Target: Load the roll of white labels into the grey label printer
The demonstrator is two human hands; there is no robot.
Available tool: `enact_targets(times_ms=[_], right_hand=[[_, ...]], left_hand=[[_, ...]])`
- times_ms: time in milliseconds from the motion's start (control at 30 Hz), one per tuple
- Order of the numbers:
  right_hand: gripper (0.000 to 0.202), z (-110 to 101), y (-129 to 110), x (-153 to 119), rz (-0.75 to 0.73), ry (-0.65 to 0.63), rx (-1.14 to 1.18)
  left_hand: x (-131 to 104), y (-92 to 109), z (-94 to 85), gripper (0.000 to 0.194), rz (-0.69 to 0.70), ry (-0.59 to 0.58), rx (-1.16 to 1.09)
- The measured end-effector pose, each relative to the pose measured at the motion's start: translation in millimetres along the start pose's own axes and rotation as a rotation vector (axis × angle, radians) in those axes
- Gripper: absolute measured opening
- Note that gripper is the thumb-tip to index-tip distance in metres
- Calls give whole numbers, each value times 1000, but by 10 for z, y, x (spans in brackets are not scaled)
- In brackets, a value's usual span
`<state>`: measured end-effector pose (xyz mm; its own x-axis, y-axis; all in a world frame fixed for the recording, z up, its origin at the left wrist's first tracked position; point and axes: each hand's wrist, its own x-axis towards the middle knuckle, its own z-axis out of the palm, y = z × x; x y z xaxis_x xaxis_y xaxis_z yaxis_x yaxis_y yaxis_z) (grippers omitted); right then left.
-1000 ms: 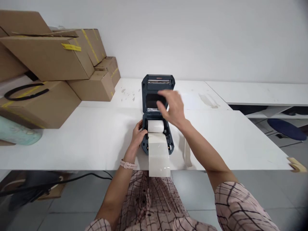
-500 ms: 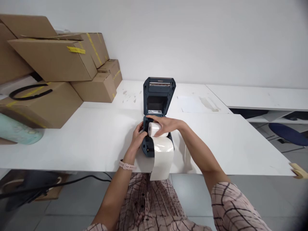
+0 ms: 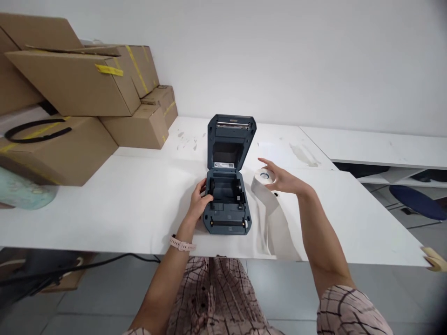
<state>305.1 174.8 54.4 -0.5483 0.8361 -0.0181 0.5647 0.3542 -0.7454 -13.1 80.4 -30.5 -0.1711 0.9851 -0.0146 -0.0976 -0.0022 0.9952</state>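
1. With our right hand (image 3: 282,179), we hold the white roll (image 3: 259,182) from its 3 o'clock side, thumb and fingers spread around it.
2. The roll sits at 2 o'clock from the base of the dark printer (image 3: 223,204), near it but apart, with its round core (image 3: 264,176) facing up. We cannot tell whether it rests on the white table (image 3: 139,204) or hangs just above.
3. From the roll, its pale strip (image 3: 282,228) trails toward 5 o'clock and reaches the table's near edge.
4. Our left hand (image 3: 199,202) is at the printer's 9 o'clock side in a narrow hold, thumb over the rim and fingers along the outer wall. A pink wristband (image 3: 183,244) circles that wrist.
5. The printer's lid (image 3: 230,148) stands raised at 12 o'clock, tilted back, while a dark roller (image 3: 228,224) crosses the 6 o'clock end of the base.
6. Toward 10 o'clock from the printer, cardboard boxes (image 3: 80,88) are piled up, with a black band (image 3: 38,131) lying on one; a blue seat (image 3: 417,202) is far off at 3 o'clock.
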Motion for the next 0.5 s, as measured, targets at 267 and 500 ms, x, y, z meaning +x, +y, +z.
enact_targets(times_ms=[267,500], right_hand=[[100,170,540,-326,92,85,309],[81,461,896,-838,156,110,416]], left_hand=[[-8,-18,-7,78,-6,-9,-22],[10,-60,4,81,-5,7,-32]])
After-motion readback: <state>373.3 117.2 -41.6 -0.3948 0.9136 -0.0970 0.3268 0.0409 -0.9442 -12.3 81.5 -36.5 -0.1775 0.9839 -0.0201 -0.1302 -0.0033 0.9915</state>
